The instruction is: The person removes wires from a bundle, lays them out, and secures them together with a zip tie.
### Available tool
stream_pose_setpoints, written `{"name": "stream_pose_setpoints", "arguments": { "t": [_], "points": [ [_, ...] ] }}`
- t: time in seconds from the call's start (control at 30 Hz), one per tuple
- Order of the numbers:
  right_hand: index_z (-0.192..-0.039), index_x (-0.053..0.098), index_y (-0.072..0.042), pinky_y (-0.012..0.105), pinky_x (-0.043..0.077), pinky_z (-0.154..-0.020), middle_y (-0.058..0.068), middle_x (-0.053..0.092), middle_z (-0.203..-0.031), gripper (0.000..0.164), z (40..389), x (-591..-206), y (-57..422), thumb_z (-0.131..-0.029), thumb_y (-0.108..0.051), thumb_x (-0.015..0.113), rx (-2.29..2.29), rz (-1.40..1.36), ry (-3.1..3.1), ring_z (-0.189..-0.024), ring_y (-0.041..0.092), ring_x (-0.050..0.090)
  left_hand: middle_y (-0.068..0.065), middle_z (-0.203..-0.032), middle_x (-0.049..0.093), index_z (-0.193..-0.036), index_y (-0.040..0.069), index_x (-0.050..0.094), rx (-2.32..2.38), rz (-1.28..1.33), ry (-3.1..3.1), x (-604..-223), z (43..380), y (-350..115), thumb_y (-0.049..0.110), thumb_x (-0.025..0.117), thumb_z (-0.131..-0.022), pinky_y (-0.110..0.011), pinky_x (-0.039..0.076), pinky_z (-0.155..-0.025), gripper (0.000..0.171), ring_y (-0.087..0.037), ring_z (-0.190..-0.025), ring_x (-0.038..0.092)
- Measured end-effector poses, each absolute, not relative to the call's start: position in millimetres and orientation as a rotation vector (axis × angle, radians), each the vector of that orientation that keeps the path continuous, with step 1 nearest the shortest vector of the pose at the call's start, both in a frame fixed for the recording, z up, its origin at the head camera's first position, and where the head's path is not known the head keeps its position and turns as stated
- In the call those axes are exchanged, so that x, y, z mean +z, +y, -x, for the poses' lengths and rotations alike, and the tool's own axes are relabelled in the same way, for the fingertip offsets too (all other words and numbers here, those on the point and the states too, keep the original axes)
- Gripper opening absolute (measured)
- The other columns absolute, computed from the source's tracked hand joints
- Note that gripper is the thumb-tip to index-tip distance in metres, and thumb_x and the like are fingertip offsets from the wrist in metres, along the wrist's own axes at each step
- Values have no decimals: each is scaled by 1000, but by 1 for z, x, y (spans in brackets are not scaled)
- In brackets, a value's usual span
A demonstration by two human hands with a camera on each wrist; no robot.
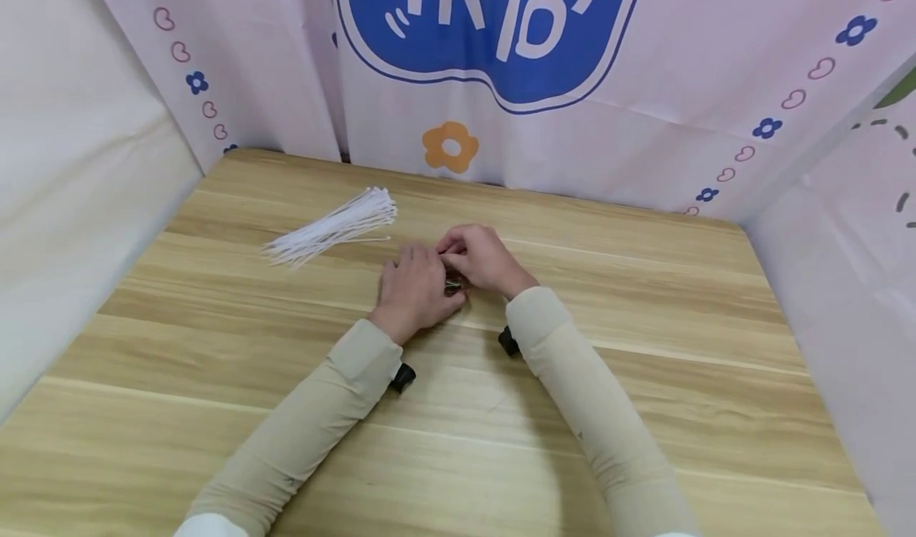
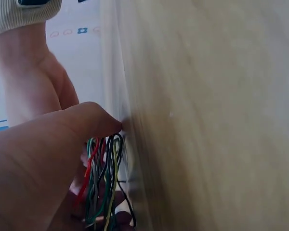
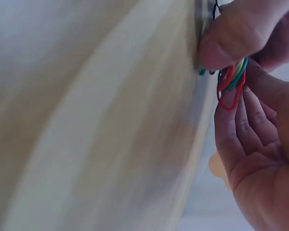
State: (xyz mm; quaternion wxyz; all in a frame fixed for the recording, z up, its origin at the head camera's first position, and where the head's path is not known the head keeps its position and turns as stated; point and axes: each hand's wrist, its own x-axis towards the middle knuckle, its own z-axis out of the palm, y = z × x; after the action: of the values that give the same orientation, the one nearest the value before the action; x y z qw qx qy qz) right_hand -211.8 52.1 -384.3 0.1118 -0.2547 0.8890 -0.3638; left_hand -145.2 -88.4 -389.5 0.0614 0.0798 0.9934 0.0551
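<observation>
A small bundle of thin coloured wires [image 2: 106, 175], with red, green, yellow, grey and black strands looped together, sits low over the wooden table between both hands. My left hand [image 1: 418, 286] holds it from the left, its thumb [image 2: 94, 120] at the bundle's end near the tabletop. From the right, my right hand [image 1: 483, 258] pinches at the far end of the wires [image 3: 233, 84], its fingertips beside the left fingers. A small white piece [image 2: 123, 207] shows among the fingers; its kind is unclear. The hands hide much of the bundle in the head view.
A fanned pile of white cable ties [image 1: 336, 227] lies behind and left of the hands, one strand apart from it. The wooden table [image 1: 644, 410] meets a printed cloth backdrop [image 1: 608, 147] at its back edge. Dark wrist devices [image 1: 403, 378] show below the sleeves.
</observation>
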Motion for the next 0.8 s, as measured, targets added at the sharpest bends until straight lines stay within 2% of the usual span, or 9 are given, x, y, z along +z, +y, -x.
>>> {"name": "stream_pose_setpoints", "arguments": {
  "t": [0.13,0.37,0.43,0.5,0.67,0.8],
  "points": [
    [-105,76,-6,33,60,-89,10,80,-101,8,210,-389,61,-102,-10,69,-1120,733,2591,-95,19,77,-19,-127,60,-134,-4,55,86,-376,2998,-389,145,-89,58,62,-101,-54,53,-97,71,-34,-118,57],
    [-99,76,-7,29,58,-81,8,79,-97,4,208,-390,73,-100,-9,72,-1132,773,2543,-88,16,75,-18,-128,65,-130,1,59,-28,-470,2988,-388,142,-88,55,55,-106,-63,44,-109,59,-35,-122,60],
    [-98,76,-8,27,56,-78,7,79,-95,4,207,-390,76,-100,-9,73,-1106,791,2534,-85,15,73,-17,-127,66,-129,3,60,-49,-489,2988,-387,142,-88,54,52,-107,-63,44,-109,56,-35,-121,62],
    [-98,75,-9,26,55,-76,6,78,-94,5,205,-389,78,-101,-10,72,-1078,799,2530,-82,14,71,-18,-126,67,-130,3,61,-82,-520,2991,-386,142,-89,52,50,-108,-64,45,-107,55,-35,-120,63],
    [-100,69,-9,30,60,-72,7,77,-94,9,200,-384,82,-106,-15,65,-1198,650,2465,-81,16,72,-15,-119,71,-119,5,71,-163,-631,3012,-386,143,-93,41,46,-110,-63,48,-101,45,-34,-116,65],
    [-105,63,-7,36,64,-76,13,77,-96,11,197,-378,84,-109,-16,60,-1358,515,2350,-85,20,76,-15,-96,70,-98,1,70,-28,-756,3065,-387,144,-95,27,51,-109,-51,58,-84,34,-32,-92,69]
  ]
}}
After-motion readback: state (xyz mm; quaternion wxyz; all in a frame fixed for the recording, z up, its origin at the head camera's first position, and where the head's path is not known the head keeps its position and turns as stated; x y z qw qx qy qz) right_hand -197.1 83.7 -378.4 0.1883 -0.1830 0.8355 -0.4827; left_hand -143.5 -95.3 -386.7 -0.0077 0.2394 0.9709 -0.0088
